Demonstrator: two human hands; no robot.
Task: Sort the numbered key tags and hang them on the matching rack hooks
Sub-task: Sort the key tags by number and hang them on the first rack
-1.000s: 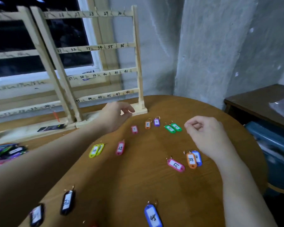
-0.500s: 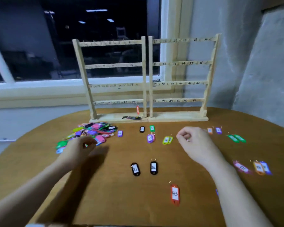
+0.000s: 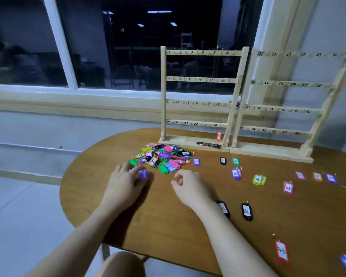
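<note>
Wooden racks: left rack (image 3: pixel 203 96) and right rack (image 3: pixel 288 108) stand side by side at the far edge of the bench (image 3: pixel 178 226), rungs numbered by hand; a red tag (image 3: pixel 219 136) hangs by hook 24 on the left rack's bottom rung.
Tag pile: heap of coloured key tags (image 3: pixel 164 155) lies on the bench just in front of the left rack's base.
Left hand: left hand (image 3: pixel 126 182) lies flat at the near edge of the pile, fingers spread and pressing on a purple tag (image 3: pixel 143 174). Half a second ago it was drawn back a little, fingers curled at the pile's edge.
Right hand: right hand (image 3: pixel 190 186) hovers just right of the pile, fingers curled in, thumb and forefinger nearly meeting; I cannot tell if anything is pinched there. It was further from the pile, over mid-bench, before.
Sorted tags: purple 13 (image 3: pixel 236 173), yellow 14 (image 3: pixel 258 179), pink 28 (image 3: pixel 288 187), black 32 (image 3: pixel 246 211), and red 43 (image 3: pixel 281 251) lie spread apart to the right, as before.
View: the head has turned left; more window now shows.
</note>
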